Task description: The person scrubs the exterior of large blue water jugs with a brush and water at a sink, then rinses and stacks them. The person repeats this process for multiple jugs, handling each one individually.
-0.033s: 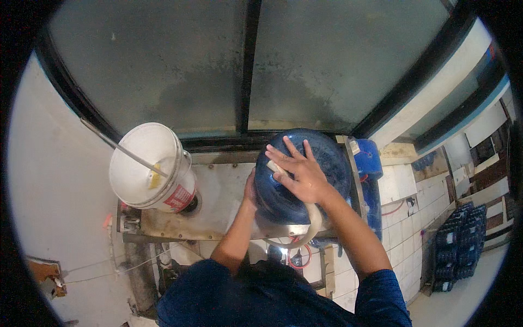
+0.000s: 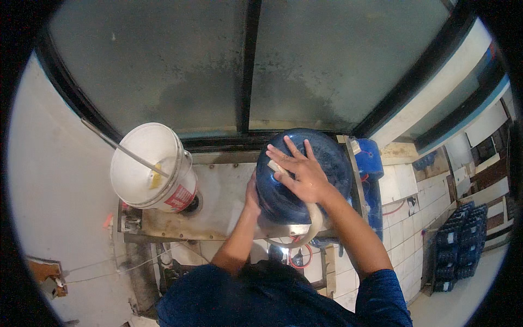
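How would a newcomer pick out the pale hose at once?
Find the metal counter below the window. At its right end is a round, dark blue container with the person's right hand spread over it. The pale hose curves from under that hand past the counter's front edge, thicker than the red loop nearby.

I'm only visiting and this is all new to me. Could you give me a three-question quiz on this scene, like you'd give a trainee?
1. Multiple choice: which hand holds the cream hose against the round blue jug?
A) Left
B) Right
C) Neither
2. True or false: the left hand is at the side of the jug.
3. Fill in: a long, thin handle sticks up out of the white ____.

Key:
1. B, the right hand
2. True
3. Bucket
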Demonstrator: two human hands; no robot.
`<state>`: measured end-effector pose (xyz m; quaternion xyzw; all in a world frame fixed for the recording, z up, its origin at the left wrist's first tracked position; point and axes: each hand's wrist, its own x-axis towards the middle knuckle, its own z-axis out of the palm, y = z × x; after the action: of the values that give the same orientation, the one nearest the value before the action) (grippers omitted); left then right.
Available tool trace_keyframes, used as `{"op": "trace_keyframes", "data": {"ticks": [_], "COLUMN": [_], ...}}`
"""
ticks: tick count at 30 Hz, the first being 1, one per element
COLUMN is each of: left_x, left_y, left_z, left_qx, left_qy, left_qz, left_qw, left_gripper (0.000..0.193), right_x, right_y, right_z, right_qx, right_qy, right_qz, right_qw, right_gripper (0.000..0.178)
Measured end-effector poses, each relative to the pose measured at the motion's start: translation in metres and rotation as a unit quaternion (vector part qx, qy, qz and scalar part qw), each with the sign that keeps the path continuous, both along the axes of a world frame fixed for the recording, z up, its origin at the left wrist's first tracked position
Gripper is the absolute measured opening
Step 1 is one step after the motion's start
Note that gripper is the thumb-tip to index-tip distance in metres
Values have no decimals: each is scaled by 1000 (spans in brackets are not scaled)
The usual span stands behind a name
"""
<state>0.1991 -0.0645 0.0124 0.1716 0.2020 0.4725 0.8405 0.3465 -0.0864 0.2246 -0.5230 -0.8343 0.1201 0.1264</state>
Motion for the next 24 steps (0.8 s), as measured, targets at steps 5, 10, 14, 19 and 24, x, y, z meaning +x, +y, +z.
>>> {"op": "trace_keyframes", "data": {"ticks": [5, 10, 14, 19, 24], "left_x": [-4, -7, -2, 1, 3], "left_y": [-26, 80, 110, 80, 43], "left_z": [86, 114, 85, 27, -41], "left_qx": [54, 351, 307, 200, 45], "left_qy": [33, 183, 26, -7, 53], "left_qz": [121, -36, -214, -226, -122], "left_qw": [991, 918, 927, 953, 990], "left_gripper": [64, 66, 63, 62, 62], "right_x": [2, 6, 5, 9, 3], "right_y": [-4, -8, -2, -7, -10], "right_z": [0, 0, 0, -8, -3], "right_qx": [4, 3, -2, -16, 31], "right_qy": [-13, -16, 32, 119, 1], "right_qz": [7, 10, 28, 41, -26], "right_qw": [1000, 1000, 999, 992, 999], "right_gripper": [60, 61, 58, 52, 58]}}
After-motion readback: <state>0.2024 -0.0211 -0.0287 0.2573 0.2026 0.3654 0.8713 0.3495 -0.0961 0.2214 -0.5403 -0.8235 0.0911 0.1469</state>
